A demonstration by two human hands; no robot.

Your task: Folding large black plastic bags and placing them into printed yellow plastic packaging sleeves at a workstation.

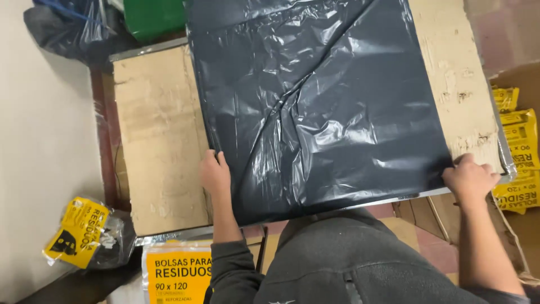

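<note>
Two hands frame the job, so work across from one to the other. Off to your far left a yellow-labelled packet [84,231] lies on the floor, well clear, and can stay there. Your left hand [214,173] rests on the near left edge of the dark plastic bag [320,107], fingers curled down on the film where it meets the cardboard-topped table [160,141]; it looks like a press rather than a full grip, so keep that edge pinned flat. The bag lies spread over the middle of the table, with a diagonal crease running through its centre: I'd judge that smoothing outward from there would flatten it best. Your right hand [468,177] is closed on the near right corner of the bag, at the table's edge. Pull evenly with both hands, since thin film like this probably stretches or tears under a one-sided tug. More yellow packets [520,152] sit in a box to the right.
</note>
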